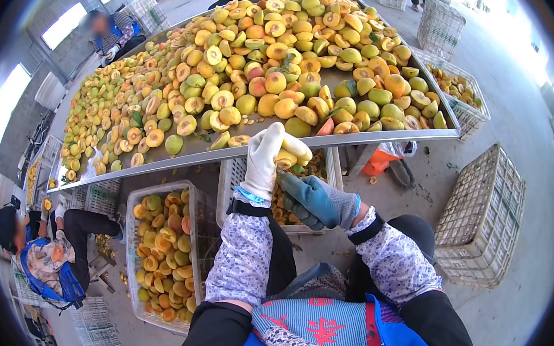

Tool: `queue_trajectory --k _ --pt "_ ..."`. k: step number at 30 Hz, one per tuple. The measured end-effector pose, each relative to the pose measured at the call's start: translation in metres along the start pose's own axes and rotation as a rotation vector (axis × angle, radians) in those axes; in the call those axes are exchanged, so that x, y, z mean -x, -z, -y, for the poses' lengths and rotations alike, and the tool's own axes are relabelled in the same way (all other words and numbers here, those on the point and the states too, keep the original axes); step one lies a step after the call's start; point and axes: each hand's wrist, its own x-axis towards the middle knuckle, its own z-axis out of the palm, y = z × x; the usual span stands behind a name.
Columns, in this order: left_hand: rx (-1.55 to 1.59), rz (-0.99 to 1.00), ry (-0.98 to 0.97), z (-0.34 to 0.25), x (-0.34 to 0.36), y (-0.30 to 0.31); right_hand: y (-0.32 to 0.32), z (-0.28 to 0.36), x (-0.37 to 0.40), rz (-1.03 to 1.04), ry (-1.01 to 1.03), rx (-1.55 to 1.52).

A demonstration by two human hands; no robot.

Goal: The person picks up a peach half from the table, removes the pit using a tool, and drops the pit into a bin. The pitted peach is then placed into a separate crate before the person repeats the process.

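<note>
My left hand (263, 158), in a white glove, is closed around a yellow apricot (283, 160) just past the near edge of the metal table (345, 139). My right hand (322, 202), in a grey and blue coated glove, is closed with its fingertips up against that fruit. Whatever it grips is mostly hidden by the fingers. Below both hands stands a crate (226, 198) with cut fruit in it. A large heap of whole and halved apricots (222, 100) covers much of the tabletop, some halves showing their pits.
A white crate full of halves (165, 256) stands on the floor at left. At right are an upturned crate (481, 217) and another fruit crate (459, 92). An orange bag (379, 160) hangs under the table. Co-workers sit at left (50, 250) and far left (113, 34).
</note>
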Motion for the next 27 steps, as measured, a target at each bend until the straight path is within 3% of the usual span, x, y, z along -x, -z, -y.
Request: queue_trajectory --k 2,5,8,11,14,17,21,25,26,27 --pt "0.073 0.008 -0.009 0.003 -0.001 0.001 0.003 0.004 0.005 0.074 0.062 -0.025" --pt "0.357 -0.111 -0.025 0.014 -0.002 -0.004 0.009 -0.005 -0.004 0.201 -0.156 -0.391" --pt "0.058 -0.102 -0.103 0.015 -0.002 -0.001 0.003 0.0 -0.002 0.074 -0.1 -0.171" --pt "0.109 -0.107 -0.091 0.016 -0.002 -0.003 0.004 0.005 0.0 0.027 -0.051 -0.04" --pt "0.373 -0.189 -0.087 0.021 -0.001 -0.009 0.008 -0.008 -0.007 0.253 -0.154 -0.404" --pt "0.478 -0.177 -0.071 0.019 -0.005 -0.006 0.008 -0.01 -0.01 0.331 -0.132 -0.505" --pt "0.486 -0.098 -0.01 0.021 -0.005 0.006 0.01 -0.006 -0.009 0.142 -0.082 -0.15" --pt "0.712 -0.344 -0.047 0.014 -0.008 0.017 0.016 -0.032 -0.022 -0.182 0.164 0.44" --pt "0.822 -0.331 -0.107 0.011 -0.005 0.03 0.02 -0.044 -0.023 -0.268 0.235 0.588" --pt "0.752 -0.446 -0.132 0.003 -0.001 0.038 0.027 -0.05 -0.024 -0.385 0.249 0.92"
